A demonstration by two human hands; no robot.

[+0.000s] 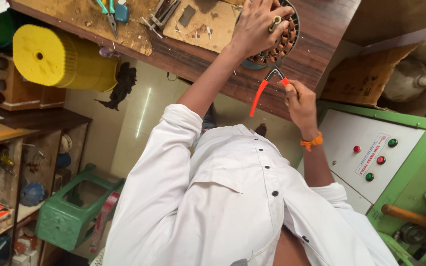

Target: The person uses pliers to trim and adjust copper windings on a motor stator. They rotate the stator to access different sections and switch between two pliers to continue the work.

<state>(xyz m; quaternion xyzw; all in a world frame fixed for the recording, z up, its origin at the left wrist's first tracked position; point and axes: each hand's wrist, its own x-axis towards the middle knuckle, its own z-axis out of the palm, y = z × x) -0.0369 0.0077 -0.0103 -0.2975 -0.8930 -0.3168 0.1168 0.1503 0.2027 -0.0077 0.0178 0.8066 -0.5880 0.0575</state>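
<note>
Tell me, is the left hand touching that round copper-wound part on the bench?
Touching. The head view shows the left hand spread flat over the round copper-wound part, its fingers pressed on top.

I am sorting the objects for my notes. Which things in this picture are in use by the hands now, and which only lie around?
In use:
- left hand on the copper-wound motor stator
- right hand holding the orange-handled pliers

Lying about:
- teal-handled pliers on the wooden workbench
- yellow spool
- green plastic stool
- green machine with a button panel
</note>
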